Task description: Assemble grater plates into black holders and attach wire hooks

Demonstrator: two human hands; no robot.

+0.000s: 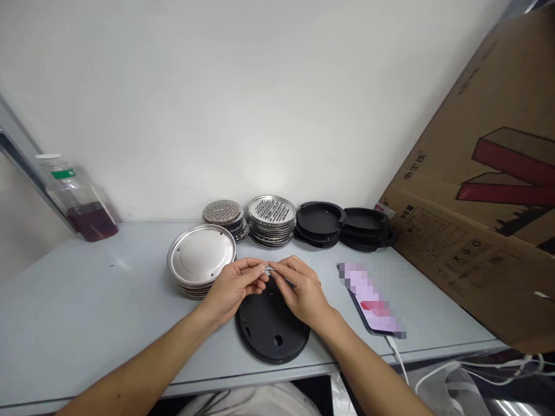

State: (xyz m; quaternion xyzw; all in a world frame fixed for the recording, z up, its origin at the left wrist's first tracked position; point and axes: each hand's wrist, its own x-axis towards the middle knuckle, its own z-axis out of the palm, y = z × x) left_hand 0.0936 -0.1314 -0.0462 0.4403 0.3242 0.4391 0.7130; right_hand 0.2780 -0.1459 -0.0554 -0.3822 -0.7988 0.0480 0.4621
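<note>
My left hand (240,284) and my right hand (301,286) meet above a round black disc (277,323), fingertips pinched together. Between them is a small, thin, shiny metal piece (269,268), too small to name and partly hidden by the fingers. The black disc lies on the table near its front edge and has a round hole and a small slot. Beside my left hand stands a stack of round silver metal plates (202,254), the top one with small holes near its rim.
Along the wall stand perforated metal discs (222,212), a stack of grater discs (272,211), and black round trays (321,218) (364,222). A phone (373,306) with a white cable (396,355) lies right. A bottle of dark red liquid (91,216) stands left; a large cardboard box (459,231) fills the right.
</note>
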